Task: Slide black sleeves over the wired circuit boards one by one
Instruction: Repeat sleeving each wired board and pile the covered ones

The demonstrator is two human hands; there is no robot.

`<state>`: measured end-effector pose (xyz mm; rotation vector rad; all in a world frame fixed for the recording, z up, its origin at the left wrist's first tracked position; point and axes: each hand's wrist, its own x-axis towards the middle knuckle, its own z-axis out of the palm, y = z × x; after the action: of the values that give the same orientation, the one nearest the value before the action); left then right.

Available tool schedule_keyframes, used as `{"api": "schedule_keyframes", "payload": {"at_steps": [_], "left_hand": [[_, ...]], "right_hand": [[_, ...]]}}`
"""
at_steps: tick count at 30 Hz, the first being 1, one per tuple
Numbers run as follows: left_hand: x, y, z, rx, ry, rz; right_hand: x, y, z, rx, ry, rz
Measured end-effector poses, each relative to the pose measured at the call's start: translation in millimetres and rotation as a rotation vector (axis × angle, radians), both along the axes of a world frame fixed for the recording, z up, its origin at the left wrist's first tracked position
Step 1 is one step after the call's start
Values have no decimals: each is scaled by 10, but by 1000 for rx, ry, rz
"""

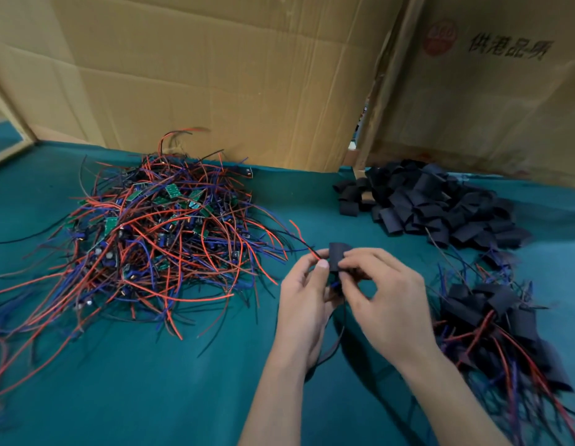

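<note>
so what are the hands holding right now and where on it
Right hand pinches the black sleeve at its lower end; left hand pinches the wires beside it.

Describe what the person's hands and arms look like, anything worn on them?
Both the left hand and right hand are bare: no gloves, rings or watch show. Both forearms are uncovered to the frame's bottom edge, with no sleeves in view. Fingernails are short and unpainted.

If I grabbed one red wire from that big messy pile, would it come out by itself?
Probably not. The wires in the big pile cross and loop over each other, so neighbours would likely drag along. They look thin and bendy, curving every way, so yours would flop. The small green boards suggest little weight.
</note>
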<state>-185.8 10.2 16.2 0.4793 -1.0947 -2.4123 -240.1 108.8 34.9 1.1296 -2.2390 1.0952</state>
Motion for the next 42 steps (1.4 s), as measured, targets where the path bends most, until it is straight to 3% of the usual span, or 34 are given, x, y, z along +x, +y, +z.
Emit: {"api": "schedule_keyframes", "payload": {"at_steps": [4,8,12,16,22,26,31,37,39,42], "left_hand": [[9,15,-32,-68,-43,-19],[6,16,-31,-97,-30,-45],[22,51,-24,-154,-39,-81],[31,62,-39,-324,-58,-72],[43,102,-103,-527,-93,-65],[53,142,-109,-535,-66,-111],[10,133,-147,-552,-58,-21],[-11,102,-218,-733,-180,89],[-5,102,-200,-730,-188,117],[-5,116,-159,-695,-185,147]], "right_hand": [[10,47,-23,-85,-73,21],[-27,103,-5,-404,-725,74],[-145,248,19,-451,-1133,354],[-150,333,92,-311,-1040,376],[-174,408,177,-377,-1027,351],[-137,407,192,-274,-967,398],[-125,385,176,-270,-879,296],[-43,319,123,-9,-429,116],[1,294,116,8,-451,134],[-62,330,108,-18,-675,212]]}}
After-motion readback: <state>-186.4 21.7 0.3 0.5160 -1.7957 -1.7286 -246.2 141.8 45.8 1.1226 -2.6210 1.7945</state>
